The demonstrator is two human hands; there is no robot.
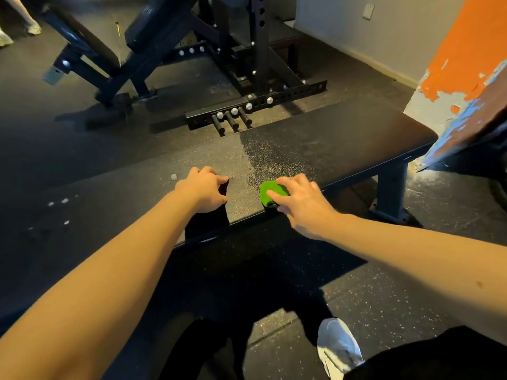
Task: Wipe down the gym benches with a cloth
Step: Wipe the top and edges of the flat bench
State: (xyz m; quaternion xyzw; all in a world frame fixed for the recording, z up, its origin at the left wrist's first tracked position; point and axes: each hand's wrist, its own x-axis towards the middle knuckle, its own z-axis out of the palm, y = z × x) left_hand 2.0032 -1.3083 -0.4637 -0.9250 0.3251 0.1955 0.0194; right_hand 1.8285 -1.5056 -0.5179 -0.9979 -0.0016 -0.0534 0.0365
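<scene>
Left hand (204, 189) pinches cloth (209, 223); right hand (300, 200) grips green object (266, 189).

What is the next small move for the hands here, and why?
Probably the left hand should drag the black cloth rightward over the speckled, wet-looking patch on the bench. The cloth hangs over the near edge beside that patch, while the right hand holds a green object.

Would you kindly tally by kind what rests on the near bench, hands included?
Hands: 2, left hand and right hand
Black cloth: 1
Green item: 1
Total: 4
</scene>
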